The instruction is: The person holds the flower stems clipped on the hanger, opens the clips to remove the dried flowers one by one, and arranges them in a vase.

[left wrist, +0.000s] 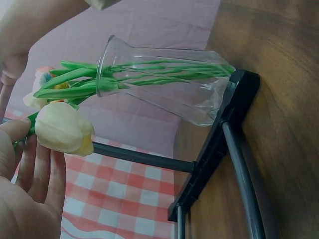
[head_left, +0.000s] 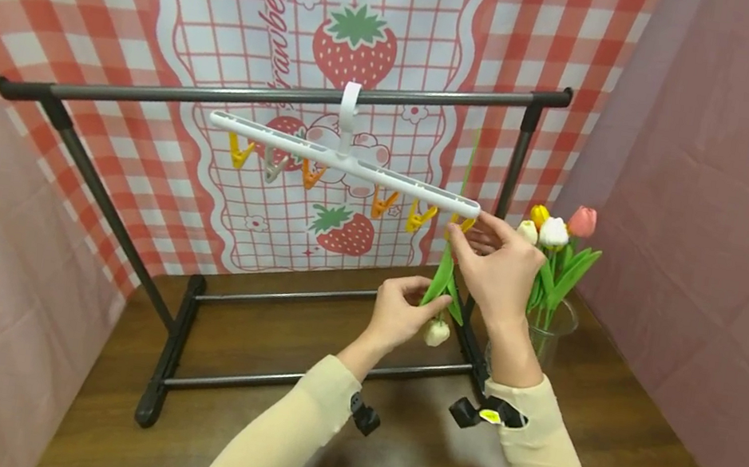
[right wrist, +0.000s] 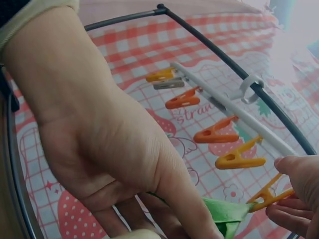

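Note:
A cream tulip (head_left: 436, 332) hangs head down at the right end of the white clip hanger (head_left: 383, 174). My left hand (head_left: 398, 310) pinches it among its green leaves, just above the bloom; in the left wrist view the bloom (left wrist: 64, 128) lies in front of the fingers. Its thin stem rises past the hanger bar. At the bar's end my right hand (head_left: 502, 265) pinches the last yellow clip (right wrist: 270, 193), with the leaves (right wrist: 227, 213) close beside it. Whether the clip's jaws bite on the stem is hidden by the fingers.
The hanger hooks over a dark metal rack (head_left: 221, 93) on the wooden table (head_left: 398, 463). More clips, such as an orange clip (head_left: 384, 203), dangle along it. A clear glass vase (left wrist: 169, 94) of tulips stands at the right, near the rack's foot. Checked cloth hangs behind.

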A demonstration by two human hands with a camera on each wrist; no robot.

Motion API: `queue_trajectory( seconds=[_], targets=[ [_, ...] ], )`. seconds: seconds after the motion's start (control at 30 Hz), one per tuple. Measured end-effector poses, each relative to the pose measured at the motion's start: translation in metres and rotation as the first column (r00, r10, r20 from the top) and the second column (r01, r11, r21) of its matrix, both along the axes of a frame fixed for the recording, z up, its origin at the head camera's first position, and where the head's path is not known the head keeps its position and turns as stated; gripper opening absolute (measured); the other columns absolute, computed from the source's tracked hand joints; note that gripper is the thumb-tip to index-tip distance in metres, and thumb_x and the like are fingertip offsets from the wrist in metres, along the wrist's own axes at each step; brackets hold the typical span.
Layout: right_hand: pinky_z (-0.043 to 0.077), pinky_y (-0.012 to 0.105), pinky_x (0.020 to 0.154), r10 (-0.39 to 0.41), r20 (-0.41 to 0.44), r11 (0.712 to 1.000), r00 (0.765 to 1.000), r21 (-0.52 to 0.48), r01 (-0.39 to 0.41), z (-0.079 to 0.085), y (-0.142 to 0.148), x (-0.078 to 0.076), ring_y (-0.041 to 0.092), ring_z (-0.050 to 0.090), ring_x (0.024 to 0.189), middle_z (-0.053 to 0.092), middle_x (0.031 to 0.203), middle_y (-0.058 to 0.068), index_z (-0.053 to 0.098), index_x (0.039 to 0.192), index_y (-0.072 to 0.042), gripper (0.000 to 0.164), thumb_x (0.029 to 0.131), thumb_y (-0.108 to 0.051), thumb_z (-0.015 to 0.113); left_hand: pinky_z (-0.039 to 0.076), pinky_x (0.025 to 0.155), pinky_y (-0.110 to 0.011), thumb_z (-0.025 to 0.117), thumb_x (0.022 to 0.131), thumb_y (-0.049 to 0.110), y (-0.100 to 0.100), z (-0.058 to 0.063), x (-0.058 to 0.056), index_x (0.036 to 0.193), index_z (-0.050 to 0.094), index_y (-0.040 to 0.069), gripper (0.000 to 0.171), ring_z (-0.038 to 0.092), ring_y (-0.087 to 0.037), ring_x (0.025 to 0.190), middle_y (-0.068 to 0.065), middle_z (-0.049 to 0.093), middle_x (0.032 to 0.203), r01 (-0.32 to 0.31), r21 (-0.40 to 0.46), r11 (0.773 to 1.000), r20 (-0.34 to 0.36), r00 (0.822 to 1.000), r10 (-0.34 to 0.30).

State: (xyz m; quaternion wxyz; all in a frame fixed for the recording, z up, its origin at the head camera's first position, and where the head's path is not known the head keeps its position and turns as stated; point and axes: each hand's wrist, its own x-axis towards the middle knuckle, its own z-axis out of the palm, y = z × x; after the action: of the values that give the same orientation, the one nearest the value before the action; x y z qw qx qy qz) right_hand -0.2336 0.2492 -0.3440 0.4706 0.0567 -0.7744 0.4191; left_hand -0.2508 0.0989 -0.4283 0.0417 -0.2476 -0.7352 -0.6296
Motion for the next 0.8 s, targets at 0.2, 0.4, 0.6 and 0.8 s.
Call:
queue_trajectory(
  seconds=[0.2,0.4,0.6,0.8],
  targets=[
    [0.040,-0.002,0.068,-0.115,0.017,0.993,0.993,0.020,0.115,0.001,-0.003,-0.003,0.025,0.080,0.067,0.082,0.081,0.011,0.086,0.097,-0.004,0.035,0.086,-0.037,0.087,0.060,0.067,-0.020,0.085,0.092,0.019,0.000,0.000,0.004,0.108,0.082,0.002,0.023,0.069,0.002,0.069,-0.018,0.082,0.095,0.034,0.021,0.999,-0.007,0.999,-0.034],
    [0.041,-0.002,0.065,-0.115,-0.010,0.993,0.993,0.012,0.115,0.006,-0.004,-0.001,0.026,0.079,0.064,0.081,0.077,0.011,0.086,0.090,-0.004,0.028,0.086,-0.032,0.088,0.060,0.067,-0.021,0.085,0.092,0.019,-0.003,0.002,0.004,0.107,0.083,0.003,0.022,0.069,0.001,0.068,-0.018,0.082,0.092,0.038,0.019,0.999,-0.025,0.999,-0.038],
    [0.042,-0.003,0.062,-0.090,-0.009,0.995,0.996,0.045,0.090,0.008,-0.005,0.001,0.019,0.077,0.060,0.080,0.073,0.012,0.085,0.086,-0.003,0.028,0.089,-0.031,0.085,0.059,0.067,-0.018,0.086,0.091,0.021,-0.011,0.001,0.003,0.106,0.083,0.004,0.023,0.068,0.003,0.067,-0.017,0.082,0.092,0.017,-0.013,1.000,-0.026,1.000,-0.017],
    [0.038,-0.004,0.062,-0.082,-0.019,0.992,0.996,0.096,0.083,0.011,-0.009,-0.001,0.027,0.077,0.058,0.079,0.071,0.014,0.085,0.084,-0.002,0.025,0.091,-0.026,0.083,0.057,0.063,-0.018,0.086,0.091,0.022,-0.022,-0.004,0.002,0.103,0.084,0.006,0.020,0.067,0.003,0.065,-0.015,0.082,0.089,-0.025,-0.076,0.997,-0.073,0.997,0.020]
  ],
)
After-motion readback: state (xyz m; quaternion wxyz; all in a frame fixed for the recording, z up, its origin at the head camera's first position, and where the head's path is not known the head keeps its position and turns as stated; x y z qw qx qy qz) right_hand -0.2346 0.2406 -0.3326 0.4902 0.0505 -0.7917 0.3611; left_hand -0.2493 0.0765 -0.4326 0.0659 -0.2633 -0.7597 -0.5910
